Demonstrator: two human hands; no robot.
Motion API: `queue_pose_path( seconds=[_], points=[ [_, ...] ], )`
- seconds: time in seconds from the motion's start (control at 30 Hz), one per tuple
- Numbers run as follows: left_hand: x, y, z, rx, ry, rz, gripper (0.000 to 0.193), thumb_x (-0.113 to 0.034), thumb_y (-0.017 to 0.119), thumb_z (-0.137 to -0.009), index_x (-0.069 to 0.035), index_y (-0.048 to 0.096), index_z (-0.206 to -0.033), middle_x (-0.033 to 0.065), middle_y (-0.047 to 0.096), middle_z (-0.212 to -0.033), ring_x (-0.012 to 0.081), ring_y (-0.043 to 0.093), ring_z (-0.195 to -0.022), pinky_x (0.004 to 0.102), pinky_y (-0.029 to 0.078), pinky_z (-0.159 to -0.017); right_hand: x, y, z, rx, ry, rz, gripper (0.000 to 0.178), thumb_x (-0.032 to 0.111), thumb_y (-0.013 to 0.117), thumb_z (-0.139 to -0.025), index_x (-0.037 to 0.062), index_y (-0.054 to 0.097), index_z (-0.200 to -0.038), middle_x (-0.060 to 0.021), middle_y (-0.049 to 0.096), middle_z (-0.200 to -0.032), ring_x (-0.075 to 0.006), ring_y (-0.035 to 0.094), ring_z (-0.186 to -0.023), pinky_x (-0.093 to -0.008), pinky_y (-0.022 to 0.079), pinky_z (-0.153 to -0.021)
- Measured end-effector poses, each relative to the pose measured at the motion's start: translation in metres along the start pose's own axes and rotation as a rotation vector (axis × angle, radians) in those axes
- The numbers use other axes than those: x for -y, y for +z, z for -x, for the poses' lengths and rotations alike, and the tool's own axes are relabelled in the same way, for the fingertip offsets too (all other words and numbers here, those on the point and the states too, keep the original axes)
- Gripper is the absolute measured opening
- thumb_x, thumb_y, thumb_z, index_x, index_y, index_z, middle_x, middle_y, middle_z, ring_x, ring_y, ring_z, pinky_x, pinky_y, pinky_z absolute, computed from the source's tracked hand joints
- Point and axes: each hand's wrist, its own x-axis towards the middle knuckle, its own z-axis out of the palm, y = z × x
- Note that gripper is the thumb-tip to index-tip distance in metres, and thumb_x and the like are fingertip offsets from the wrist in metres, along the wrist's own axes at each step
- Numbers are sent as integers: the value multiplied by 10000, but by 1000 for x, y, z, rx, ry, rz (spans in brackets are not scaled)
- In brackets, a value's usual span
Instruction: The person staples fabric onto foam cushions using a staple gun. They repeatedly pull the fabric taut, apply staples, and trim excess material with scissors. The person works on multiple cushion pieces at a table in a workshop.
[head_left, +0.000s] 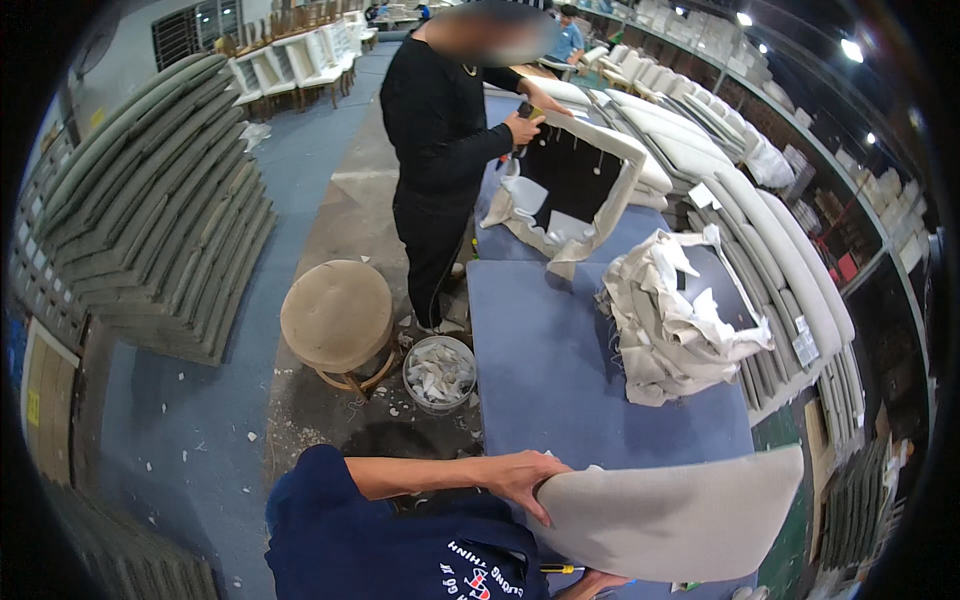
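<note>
A beige upholstered panel [670,515], slightly curved like a chair back, is tilted up over the near part of the blue-covered table. My left hand [528,482] is closed round its upper left corner. At the lower left edge of the panel is my right hand [598,581], partly hidden and cut by the picture's edge; it appears to grip that edge. Beside it shows a yellow handle [560,569] of a tool, the rest of which is hidden. I cannot tell whether it lies loose.
Further along the table [535,370] stands a fabric-wrapped piece [680,325]. A co-worker [440,150] holds a tool at an upholstered frame [600,190]. A round stool [337,315] and a bucket of scraps [440,374] stand left. Stacked panels [150,210] line the left; cushions [780,250] the right.
</note>
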Motion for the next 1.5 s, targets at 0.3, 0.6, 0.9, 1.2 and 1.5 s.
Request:
queue_pose_path(
  seconds=[0.3,0.6,0.9,1.2,1.5],
  points=[
    [18,57,-87,-370,-84,144,749,-449,834,-795,-2,553,-1326,194,734,-1133,312,735,-1030,423,550,-914,67,-23,46,-266,-244,29,609,417,376,-1038,14,454,-1487,-198,495,-1500,-392,504,-1340,-558,437,-1116],
    [55,23,-233,-271,97,-535,726,-453,649,-962,-9,430,-1492,211,607,-1375,385,571,-1269,473,437,-1078,110,-25,-48,-348,-671,1477,350,305,545,-1035,-7,701,-1063,-89,726,-859,-153,606,-738,-376,466,-641],
    [232,86,-87,534,-1036,-572,1419,-578,885,-673,-125,-46,-1642,460,-95,-1581,657,-67,-1465,776,56,-1137,-30,-52,-2,-260,-173,1278,309,124,689,-927,-89,680,-1150,-126,747,-897,-172,722,-835,-299,570,-798],
    [230,129,-129,389,-1137,-550,1725,-471,1010,-477,-195,-284,-1585,436,-326,-1531,655,-277,-1409,844,-55,-1055,-57,-17,-82,-463,-460,2106,714,281,658,-900,39,404,-1522,-203,352,-1597,-392,358,-1446,-518,241,-1225],
    [237,130,-122,366,-1137,-528,1712,-458,1010,-485,-192,-271,-1590,434,-338,-1526,662,-289,-1398,847,-67,-1046,-73,-26,-85,-509,-496,2226,662,381,480,-979,44,386,-1540,-197,355,-1600,-384,352,-1460,-548,232,-1226]
  ],
)
